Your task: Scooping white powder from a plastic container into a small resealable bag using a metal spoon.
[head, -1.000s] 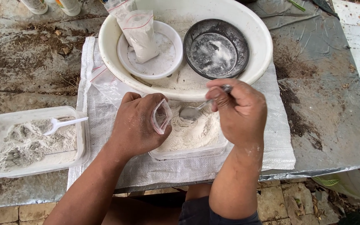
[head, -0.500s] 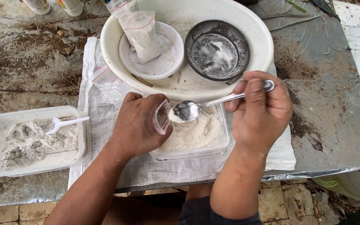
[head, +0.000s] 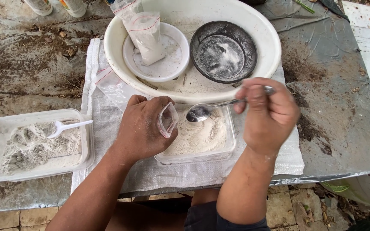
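My right hand (head: 267, 115) has its fingers closed around the handle of a metal spoon (head: 219, 107), pinching it near the end; the bowl of the spoon points left and hangs just above the clear powder tray (head: 200, 139), close to the mouth of the small plastic bag (head: 167, 119). My left hand (head: 144, 128) is curled shut on that bag, thumb and fingers holding its opening spread toward the spoon, right over the left edge of the powder tray.

The powder tray holds pale beige powder and sits on a white woven sack (head: 108, 141) spread over the grey table (head: 343, 115). Just beyond the tray, touching its far edge, stands a big white basin (head: 267, 55); inside it are a white dish (head: 172, 64) with a filled powder bag (head: 144, 36) leaning on it, and a dark bowl (head: 223, 51) dusted white. Well left of the powder tray lies a second clear tray (head: 5, 132) of greyish powder with a white plastic spoon (head: 67, 126) resting in it.
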